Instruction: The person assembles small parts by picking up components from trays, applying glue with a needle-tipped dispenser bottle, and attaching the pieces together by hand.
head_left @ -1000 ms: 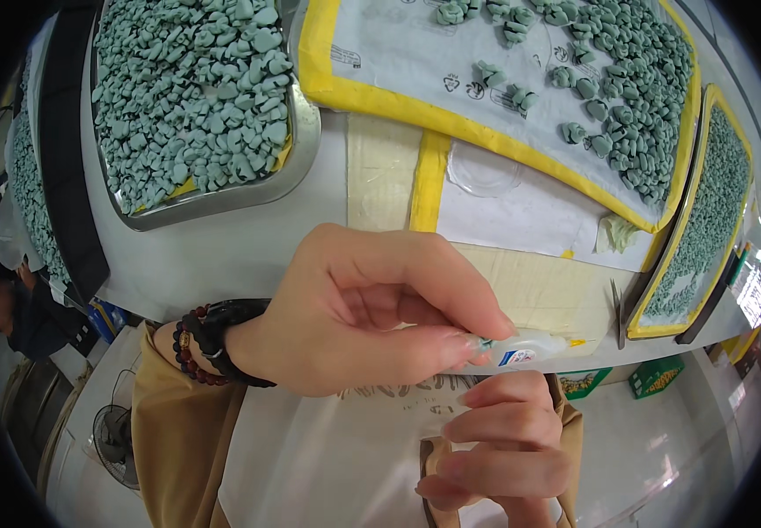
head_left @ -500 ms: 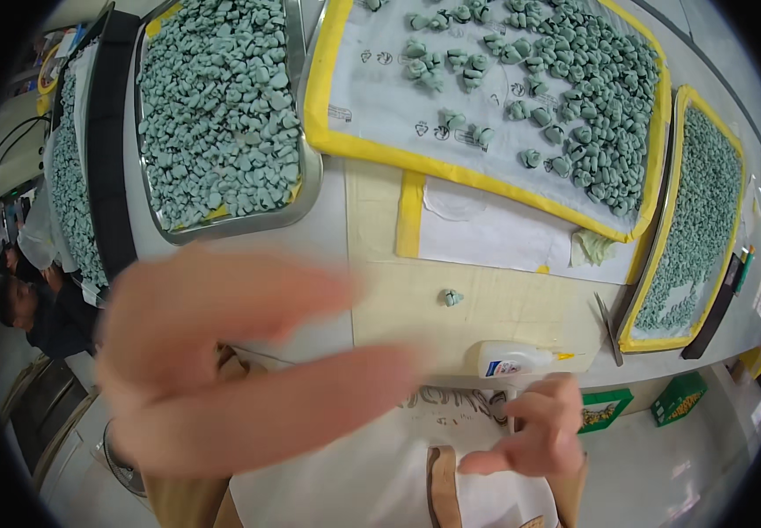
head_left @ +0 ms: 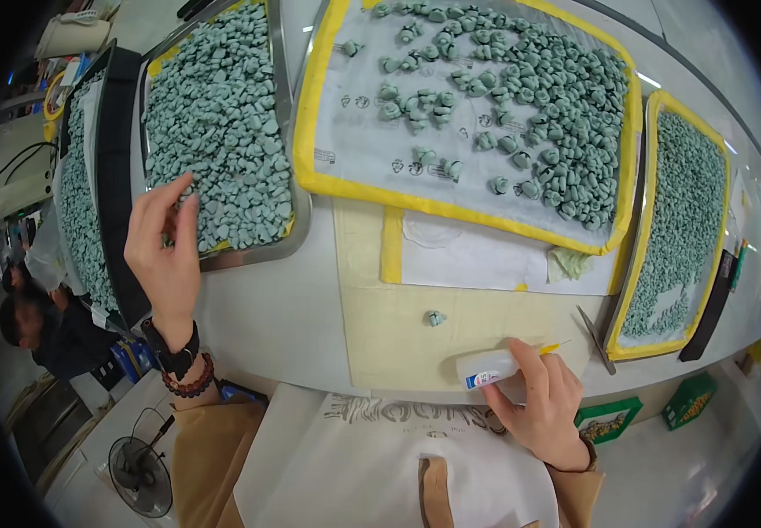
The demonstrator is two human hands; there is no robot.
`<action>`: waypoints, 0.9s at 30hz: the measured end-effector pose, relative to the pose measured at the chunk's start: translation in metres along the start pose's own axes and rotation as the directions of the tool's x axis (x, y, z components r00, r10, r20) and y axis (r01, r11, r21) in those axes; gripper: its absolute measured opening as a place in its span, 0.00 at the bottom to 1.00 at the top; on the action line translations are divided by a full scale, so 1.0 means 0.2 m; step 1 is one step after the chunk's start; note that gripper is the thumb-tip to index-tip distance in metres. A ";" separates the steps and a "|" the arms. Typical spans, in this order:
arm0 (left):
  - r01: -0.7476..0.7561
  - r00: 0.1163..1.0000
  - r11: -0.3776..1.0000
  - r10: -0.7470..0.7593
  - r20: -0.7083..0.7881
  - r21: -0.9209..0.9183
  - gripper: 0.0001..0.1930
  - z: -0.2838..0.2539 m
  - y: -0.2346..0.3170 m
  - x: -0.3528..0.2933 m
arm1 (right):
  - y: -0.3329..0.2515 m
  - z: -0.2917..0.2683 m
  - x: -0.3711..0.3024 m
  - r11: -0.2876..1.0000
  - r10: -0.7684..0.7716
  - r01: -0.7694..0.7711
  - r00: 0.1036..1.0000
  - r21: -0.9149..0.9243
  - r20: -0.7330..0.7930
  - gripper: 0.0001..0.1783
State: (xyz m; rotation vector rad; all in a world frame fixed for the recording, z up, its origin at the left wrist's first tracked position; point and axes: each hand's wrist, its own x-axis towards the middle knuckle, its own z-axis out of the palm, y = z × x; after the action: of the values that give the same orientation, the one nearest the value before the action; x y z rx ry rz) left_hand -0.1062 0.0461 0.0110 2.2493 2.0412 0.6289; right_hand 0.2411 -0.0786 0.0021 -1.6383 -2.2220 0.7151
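Moved: left hand [head_left: 169, 251] to metal tray [head_left: 304, 216], tips apart, nothing visibly held | right hand [head_left: 543, 396] pinching bottle [head_left: 484, 363], blue-white label [head_left: 486, 379]

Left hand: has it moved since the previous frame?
Yes. The left hand has gone up and left, from below the metal tray to its lower left corner.

Big dark lettering here, arching across the white cloth apron [head_left: 371, 458]! A blue-and-white label [head_left: 483, 378] on the white plastic bottle [head_left: 496, 363], its print tiny. And on the white sheet with yellow edges [head_left: 341, 128], small black symbols, recycling triangles among them, beside boxed print too fine to read.
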 end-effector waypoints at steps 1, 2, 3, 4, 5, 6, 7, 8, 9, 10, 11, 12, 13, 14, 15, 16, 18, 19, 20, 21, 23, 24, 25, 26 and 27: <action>-0.063 0.996 0.998 0.065 -0.062 0.022 0.14 0.02 0.00 0.01 | 0.01 0.01 -0.02 1.000 0.012 -0.012 1.000 -0.009 -0.002 0.29; 0.116 0.978 0.961 -0.155 -0.140 -0.253 0.14 0.02 0.04 0.00 | 0.03 0.03 -0.05 0.980 0.084 -0.065 0.992 0.190 -0.096 0.28; 0.258 0.912 0.817 -0.382 -0.149 -0.515 0.14 -0.01 0.10 -0.03 | 0.06 0.04 -0.09 0.918 0.171 -0.093 0.970 0.384 -0.174 0.28; 0.155 0.948 0.610 -0.314 -0.057 -0.777 0.14 -0.14 0.20 -0.07 | 0.07 0.05 -0.13 0.817 0.264 -0.089 0.936 0.570 -0.231 0.27; 0.073 0.976 0.315 -0.219 0.003 -0.946 0.14 -0.25 0.27 -0.10 | 0.08 0.06 -0.16 0.680 0.362 -0.059 0.894 0.730 -0.265 0.27; 0.030 0.988 0.055 0.151 0.038 -0.998 0.14 -0.20 0.26 -0.10 | 0.10 0.06 -0.21 0.528 0.459 -0.011 0.845 0.849 -0.275 0.27; 0.075 0.869 -0.206 0.493 -0.037 -0.976 0.14 -0.15 0.25 -0.09 | 0.12 0.06 -0.25 0.358 0.552 0.058 0.792 0.932 -0.262 0.26; 0.326 0.835 -0.169 0.513 0.199 -0.930 0.13 -0.16 0.33 -0.07 | 0.13 0.06 -0.25 0.162 0.628 0.147 0.747 0.976 -0.217 0.26; 0.569 0.733 -0.148 0.537 0.417 -0.809 0.12 -0.11 0.46 -0.05 | 0.07 0.06 -0.16 0.171 0.633 0.136 0.744 0.976 -0.214 0.26; 0.783 0.600 -0.180 0.470 0.648 -0.595 0.10 -0.05 0.55 -0.01 | -0.05 0.04 0.04 0.379 0.558 0.391 0.626 0.838 -0.545 0.20; 0.908 0.416 -0.222 0.368 0.832 -0.356 0.09 -0.06 0.61 0.00 | -0.16 0.04 0.19 0.506 0.407 0.616 0.447 0.604 -0.797 0.17; 0.906 0.418 -0.228 0.356 0.836 -0.357 0.09 -0.05 0.64 -0.02 | -0.22 0.03 0.24 0.496 0.409 0.615 0.457 0.613 -0.790 0.17; 0.901 0.365 -0.352 0.294 0.884 -0.254 0.09 -0.03 0.65 -0.03 | -0.26 0.03 0.27 0.425 0.382 0.655 0.496 0.625 -0.780 0.16; 0.867 0.297 -0.474 0.241 0.924 -0.155 0.09 0.00 0.64 -0.05 | -0.29 0.03 0.29 0.351 0.352 0.688 0.531 0.635 -0.770 0.19; 0.864 0.294 -0.479 0.232 0.927 -0.154 0.09 0.02 0.62 -0.07 | -0.30 0.03 0.30 0.344 0.356 0.684 0.538 0.643 -0.764 0.19; 0.861 0.382 -0.466 0.327 0.864 -0.205 0.11 0.06 0.59 -0.09 | -0.30 0.04 0.31 0.314 0.299 0.673 0.599 0.669 -0.743 0.21; 0.838 0.524 -0.453 0.507 0.684 -0.306 0.15 0.09 0.56 -0.11 | -0.31 0.04 0.32 0.262 0.175 0.643 0.702 0.720 -0.690 0.25; 0.837 0.522 -0.457 0.502 0.689 -0.301 0.15 0.09 0.56 -0.12 | -0.31 0.05 0.32 0.259 0.179 0.636 0.708 0.727 -0.684 0.25; 0.825 0.543 -0.446 0.456 0.705 -0.346 0.14 0.09 0.57 -0.13 | -0.30 0.06 0.34 0.280 0.143 0.638 0.711 0.717 -0.688 0.25; 0.813 0.563 -0.432 0.409 0.718 -0.390 0.13 0.09 0.59 -0.13 | -0.29 0.08 0.35 0.301 0.107 0.639 0.715 0.708 -0.691 0.24; 0.798 0.583 -0.422 0.363 0.727 -0.429 0.11 0.10 0.61 -0.14 | -0.29 0.08 0.36 0.326 0.067 0.636 0.722 0.699 -0.688 0.24; 0.723 0.688 -0.408 0.353 0.634 -0.557 0.12 0.12 0.61 -0.16 | -0.29 0.08 0.36 0.324 0.042 0.637 0.729 0.700 -0.683 0.23; 0.628 0.777 -0.392 0.345 0.526 -0.672 0.12 0.14 0.61 -0.18 | -0.29 0.08 0.37 0.321 0.017 0.638 0.735 0.700 -0.678 0.23; 0.516 0.849 -0.373 0.340 0.404 -0.771 0.13 0.14 0.61 -0.19 | -0.29 0.07 0.37 0.319 -0.009 0.640 0.740 0.699 -0.673 0.23; 0.518 0.848 -0.373 0.338 0.407 -0.770 0.13 0.14 0.60 -0.18 | -0.29 0.07 0.37 0.318 -0.007 0.637 0.742 0.702 -0.670 0.23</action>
State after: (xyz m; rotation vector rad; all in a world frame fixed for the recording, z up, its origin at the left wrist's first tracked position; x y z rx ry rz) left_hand 0.0143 0.0016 0.0108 0.7216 0.4723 0.9714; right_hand 0.1640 -0.0244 0.0170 -0.5815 -1.1800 0.9206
